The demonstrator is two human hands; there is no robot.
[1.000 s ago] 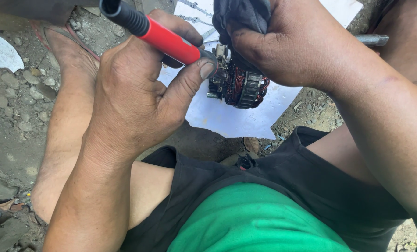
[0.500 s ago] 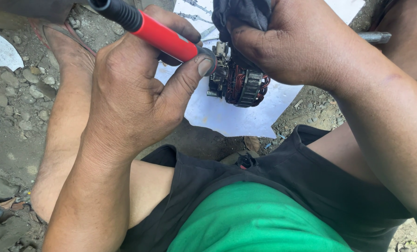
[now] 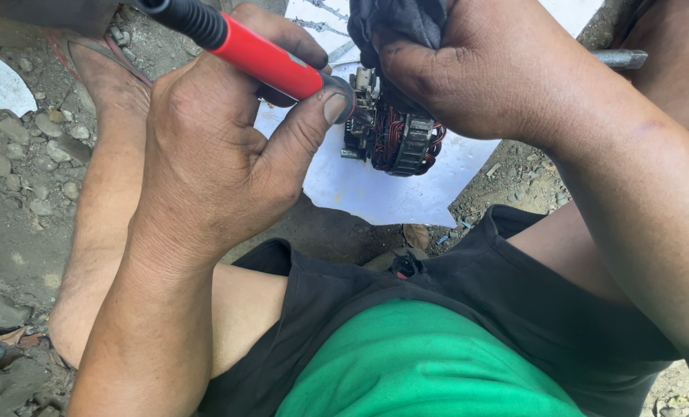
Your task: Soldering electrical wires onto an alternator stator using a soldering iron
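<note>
our left hand (image 3: pixel 213 154) is wrapped tight round a red-and-black tool handle (image 3: pixel 259 58), thumb pressed along its lower end, the handle slanting up to the left and out of frame. the tool's working end sits right at the small motor part (image 3: pixel 394 139), but we can't see the tip itself, it's behind the thumb. our right hand (image 3: pixel 475 77) is closed over the top of that motor part together with a dark cloth (image 3: pixel 394 23), fingers curled down around it. the part shows copper windings and a black ribbed ring, and it is held up between the two hands, above a white sheet (image 3: pixel 383 189) lying on the ground. we can't tell if the part touches the sheet. a metal rod (image 3: pixel 618 58) pokes out just behind the right wrist. we sit on stony dirt ground (image 3: pixel 20 154), bare left foot (image 3: pixel 101 193) stretched forward beside the sheet, black shorts (image 3: pixel 468 309) and green shirt (image 3: pixel 429 363) at the bottom of the view.
</note>
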